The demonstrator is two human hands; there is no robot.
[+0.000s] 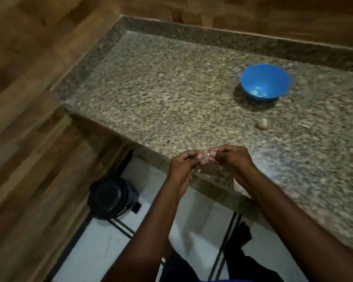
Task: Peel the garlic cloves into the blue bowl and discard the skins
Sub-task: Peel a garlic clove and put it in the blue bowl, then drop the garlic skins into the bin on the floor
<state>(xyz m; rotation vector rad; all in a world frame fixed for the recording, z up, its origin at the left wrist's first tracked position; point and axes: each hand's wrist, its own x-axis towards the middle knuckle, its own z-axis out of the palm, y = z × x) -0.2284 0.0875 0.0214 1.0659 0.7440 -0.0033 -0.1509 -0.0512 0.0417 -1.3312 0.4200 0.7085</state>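
Note:
My left hand (181, 165) and my right hand (235, 159) meet over the front edge of the granite counter (161, 94). Together their fingertips pinch a small pale garlic clove (207, 155), mostly hidden between the fingers. The blue bowl (264, 81) stands on the counter at the back right, with a few pale peeled pieces (257, 92) at its bottom. A loose garlic clove (261, 124) lies on the counter in front of the bowl.
A black round bin (112, 197) stands on the white tiled floor (102, 247) below the counter's left end. Wood-patterned walls enclose the counter at the left and back. A small pale scrap (306, 125) lies right of the loose clove.

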